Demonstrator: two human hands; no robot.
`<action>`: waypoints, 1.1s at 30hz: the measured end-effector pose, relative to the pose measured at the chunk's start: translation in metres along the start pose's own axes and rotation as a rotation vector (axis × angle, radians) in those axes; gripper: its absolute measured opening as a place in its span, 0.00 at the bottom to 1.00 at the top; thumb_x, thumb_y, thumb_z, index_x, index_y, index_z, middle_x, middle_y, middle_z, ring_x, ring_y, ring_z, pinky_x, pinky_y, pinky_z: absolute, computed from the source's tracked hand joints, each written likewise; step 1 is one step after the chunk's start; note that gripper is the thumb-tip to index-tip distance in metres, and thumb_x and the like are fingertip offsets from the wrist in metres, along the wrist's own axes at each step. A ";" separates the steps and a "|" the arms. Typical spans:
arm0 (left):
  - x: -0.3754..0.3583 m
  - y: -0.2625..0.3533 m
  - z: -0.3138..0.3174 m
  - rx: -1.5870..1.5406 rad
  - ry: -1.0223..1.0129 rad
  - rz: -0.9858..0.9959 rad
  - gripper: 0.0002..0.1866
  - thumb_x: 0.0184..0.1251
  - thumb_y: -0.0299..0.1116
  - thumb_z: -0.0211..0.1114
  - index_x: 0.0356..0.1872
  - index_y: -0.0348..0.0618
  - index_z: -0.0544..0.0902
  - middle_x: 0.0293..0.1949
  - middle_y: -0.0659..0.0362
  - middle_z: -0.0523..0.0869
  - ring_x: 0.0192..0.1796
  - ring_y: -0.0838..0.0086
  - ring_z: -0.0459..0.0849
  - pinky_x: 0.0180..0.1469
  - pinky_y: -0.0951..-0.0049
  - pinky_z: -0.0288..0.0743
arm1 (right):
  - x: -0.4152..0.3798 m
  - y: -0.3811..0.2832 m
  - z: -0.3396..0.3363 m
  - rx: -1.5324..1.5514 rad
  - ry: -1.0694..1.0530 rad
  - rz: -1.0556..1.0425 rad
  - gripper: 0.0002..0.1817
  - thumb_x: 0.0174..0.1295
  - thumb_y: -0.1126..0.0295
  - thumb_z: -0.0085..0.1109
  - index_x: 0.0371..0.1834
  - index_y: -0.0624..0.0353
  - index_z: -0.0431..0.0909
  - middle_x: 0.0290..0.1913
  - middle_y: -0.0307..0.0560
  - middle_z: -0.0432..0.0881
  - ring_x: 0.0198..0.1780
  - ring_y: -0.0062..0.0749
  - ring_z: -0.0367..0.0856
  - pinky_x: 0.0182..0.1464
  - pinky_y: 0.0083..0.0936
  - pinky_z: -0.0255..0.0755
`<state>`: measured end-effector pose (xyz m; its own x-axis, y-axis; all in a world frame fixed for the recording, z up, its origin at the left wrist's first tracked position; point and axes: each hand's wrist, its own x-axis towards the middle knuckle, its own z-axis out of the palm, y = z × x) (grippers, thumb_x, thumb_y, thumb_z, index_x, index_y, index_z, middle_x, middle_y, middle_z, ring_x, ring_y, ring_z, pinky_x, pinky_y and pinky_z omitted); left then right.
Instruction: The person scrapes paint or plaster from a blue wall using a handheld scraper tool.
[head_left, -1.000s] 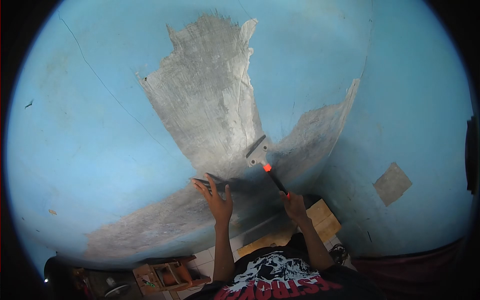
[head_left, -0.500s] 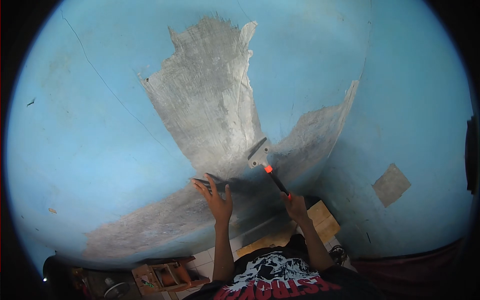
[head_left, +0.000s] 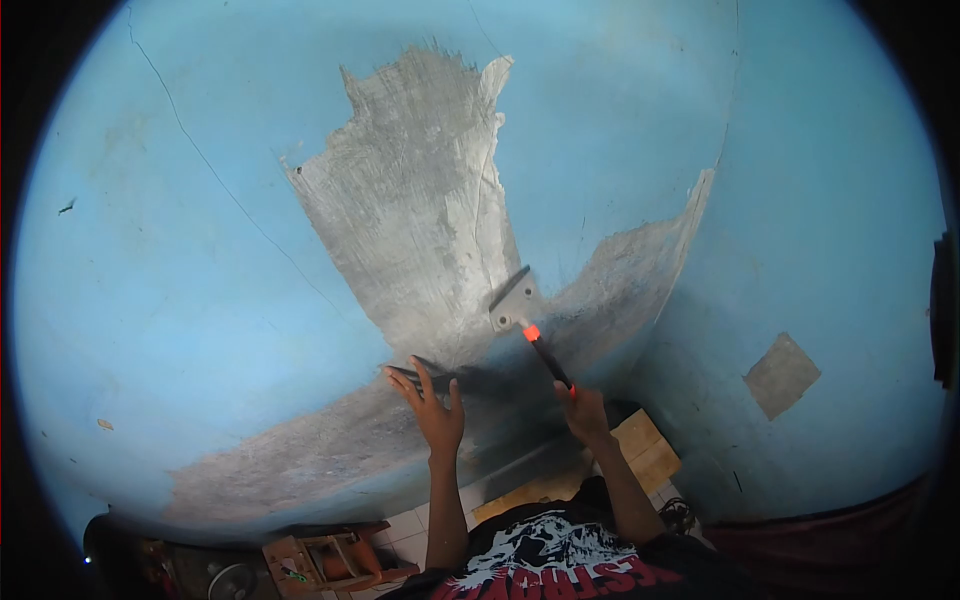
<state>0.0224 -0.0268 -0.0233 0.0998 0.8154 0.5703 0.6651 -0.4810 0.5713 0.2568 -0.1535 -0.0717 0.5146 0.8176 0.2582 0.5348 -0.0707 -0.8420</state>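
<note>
My right hand (head_left: 585, 413) is wrapped round the black handle of a scraper (head_left: 515, 303), which has a wide grey head and orange collars. The scraper's blade edge lies at the right border of a bare grey patch (head_left: 400, 200) on the blue wall (head_left: 240, 250). To the left, my left hand (head_left: 436, 412) has its fingers spread, fingertips at the wall low on the bare patch, and holds nothing. A pale strip (head_left: 468, 210) of lighter plaster runs down the patch's right side, just above the blade.
A wooden stool (head_left: 325, 562) stands on the tiled floor at lower left, beside a fan (head_left: 232, 580). A light wooden board (head_left: 645, 447) lies behind my right arm. The adjoining wall on the right has a square grey patch (head_left: 782, 377).
The scraper and my right hand have shifted slightly left, with the blade tilted a little differently. My left hand stays almost in place, and the view has shifted slightly.
</note>
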 end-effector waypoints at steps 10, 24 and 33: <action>-0.001 0.003 -0.002 0.008 -0.008 -0.009 0.45 0.72 0.36 0.69 0.85 0.51 0.53 0.84 0.35 0.32 0.83 0.30 0.33 0.79 0.35 0.49 | 0.002 -0.005 -0.008 0.011 -0.101 0.082 0.30 0.76 0.43 0.54 0.40 0.66 0.82 0.24 0.63 0.79 0.31 0.63 0.84 0.31 0.46 0.71; -0.002 0.000 -0.002 0.017 -0.004 -0.001 0.44 0.73 0.37 0.68 0.85 0.51 0.53 0.83 0.35 0.31 0.83 0.30 0.32 0.78 0.34 0.48 | -0.006 -0.006 -0.010 0.015 -0.106 0.056 0.32 0.76 0.42 0.53 0.38 0.68 0.80 0.22 0.62 0.77 0.29 0.59 0.83 0.31 0.42 0.71; -0.003 0.002 -0.002 0.014 -0.006 -0.012 0.44 0.73 0.37 0.68 0.85 0.51 0.53 0.84 0.35 0.32 0.83 0.31 0.32 0.78 0.35 0.49 | -0.008 -0.009 -0.018 0.066 -0.107 0.093 0.32 0.78 0.43 0.53 0.31 0.67 0.75 0.19 0.59 0.69 0.21 0.36 0.65 0.28 0.41 0.65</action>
<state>0.0221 -0.0311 -0.0228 0.0958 0.8230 0.5599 0.6762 -0.4666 0.5701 0.2604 -0.1696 -0.0577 0.4832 0.8660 0.1285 0.4408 -0.1139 -0.8903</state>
